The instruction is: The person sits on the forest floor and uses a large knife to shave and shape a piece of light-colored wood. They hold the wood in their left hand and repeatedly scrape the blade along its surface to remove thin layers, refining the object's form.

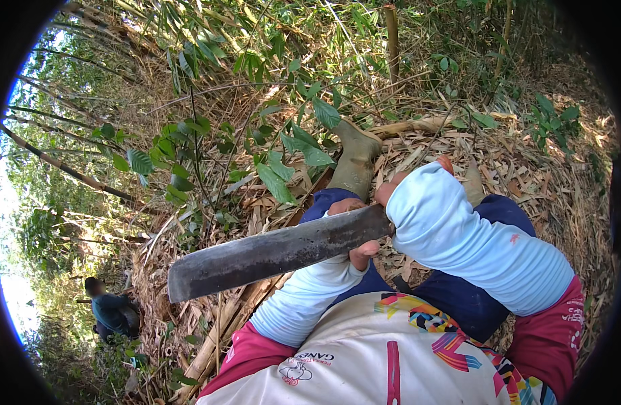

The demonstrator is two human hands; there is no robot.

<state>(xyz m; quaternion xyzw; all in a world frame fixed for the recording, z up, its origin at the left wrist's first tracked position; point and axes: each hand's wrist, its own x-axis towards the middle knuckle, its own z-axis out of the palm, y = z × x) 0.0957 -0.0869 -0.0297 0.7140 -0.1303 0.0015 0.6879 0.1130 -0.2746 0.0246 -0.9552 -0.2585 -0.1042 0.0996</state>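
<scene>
A machete [276, 251] with a broad, dark, worn blade lies across in front of my body, its square tip toward the left. My right hand [390, 187] is closed at its handle end; the light blue sleeve and the hand hide the handle. My left hand [363, 252] is behind the blade close to the handle, thumb below the lower edge and bent fingers above the upper one. It seems to grip the blade there, though the metal covers most of the palm. Beneath my hands are my legs in dark blue trousers [506, 214] and an olive boot [355, 158].
Dry bamboo leaves [418, 145] cover the ground. A green leafy plant [276, 177] grows close beyond the blade. A cut stump [392, 44] stands farther off. Split bamboo [206, 351] lies at lower left. Another person [113, 312] in dark clothes is at far left, near slanting bamboo stems [67, 165].
</scene>
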